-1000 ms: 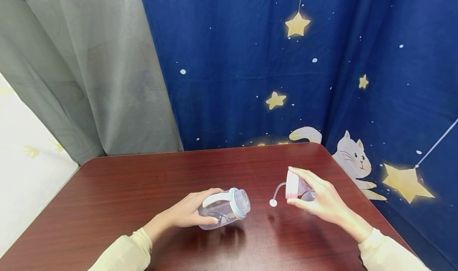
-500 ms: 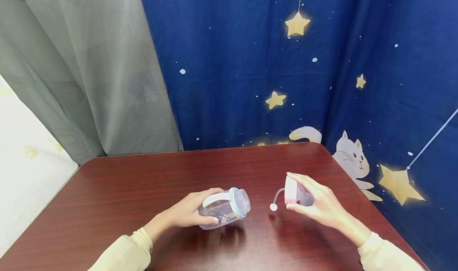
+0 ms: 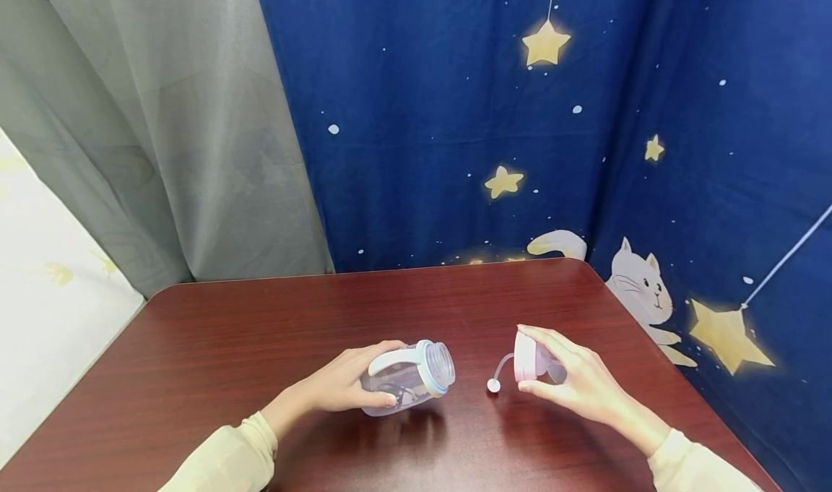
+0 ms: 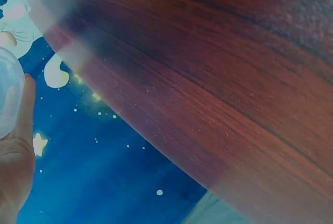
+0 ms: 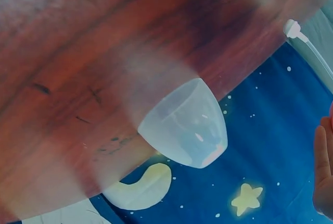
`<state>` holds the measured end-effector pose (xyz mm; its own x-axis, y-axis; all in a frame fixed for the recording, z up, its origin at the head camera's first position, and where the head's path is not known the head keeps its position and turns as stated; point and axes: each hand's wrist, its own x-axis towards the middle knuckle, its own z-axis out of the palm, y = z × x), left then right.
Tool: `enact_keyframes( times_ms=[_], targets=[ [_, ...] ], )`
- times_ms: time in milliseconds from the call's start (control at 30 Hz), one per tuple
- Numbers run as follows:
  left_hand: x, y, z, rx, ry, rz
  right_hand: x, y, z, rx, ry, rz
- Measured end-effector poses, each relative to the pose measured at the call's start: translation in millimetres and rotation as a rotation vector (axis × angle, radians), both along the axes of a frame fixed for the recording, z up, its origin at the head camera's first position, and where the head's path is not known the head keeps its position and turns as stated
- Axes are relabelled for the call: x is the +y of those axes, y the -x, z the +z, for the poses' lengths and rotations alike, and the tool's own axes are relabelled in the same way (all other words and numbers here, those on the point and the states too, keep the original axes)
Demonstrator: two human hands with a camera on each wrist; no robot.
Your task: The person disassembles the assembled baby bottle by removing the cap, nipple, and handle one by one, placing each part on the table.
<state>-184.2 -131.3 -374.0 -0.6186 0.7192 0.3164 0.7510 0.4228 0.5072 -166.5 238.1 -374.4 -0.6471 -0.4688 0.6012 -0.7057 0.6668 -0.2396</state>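
My left hand grips a clear baby bottle with a white handle and a pale blue neck ring. The bottle lies tilted on its side, its uncapped mouth toward the right. Just the rounded end of the bottle shows in the left wrist view. To the right, my right hand holds a pink bottle lid between thumb and fingers. From the lid a thin straw with a white ball end hangs toward the bottle. The lid's clear dome cover is plain in the right wrist view.
Both hands are over a dark red wood-grain table. Its far edge meets a grey curtain and a blue star-print curtain. A white panel stands at the left.
My right hand has come down and slightly left with the lid, so the straw's ball end hangs lower. The left hand and bottle stay in place.
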Motion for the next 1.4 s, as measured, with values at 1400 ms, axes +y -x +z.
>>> enact_keyframes(
  times_ms=[1400],
  targets=[
    [1.9, -2.4, -0.4, 0.044, -0.005, -0.016, 26, -15.0, -42.4, -0.137, -0.155, -0.031]
  ],
)
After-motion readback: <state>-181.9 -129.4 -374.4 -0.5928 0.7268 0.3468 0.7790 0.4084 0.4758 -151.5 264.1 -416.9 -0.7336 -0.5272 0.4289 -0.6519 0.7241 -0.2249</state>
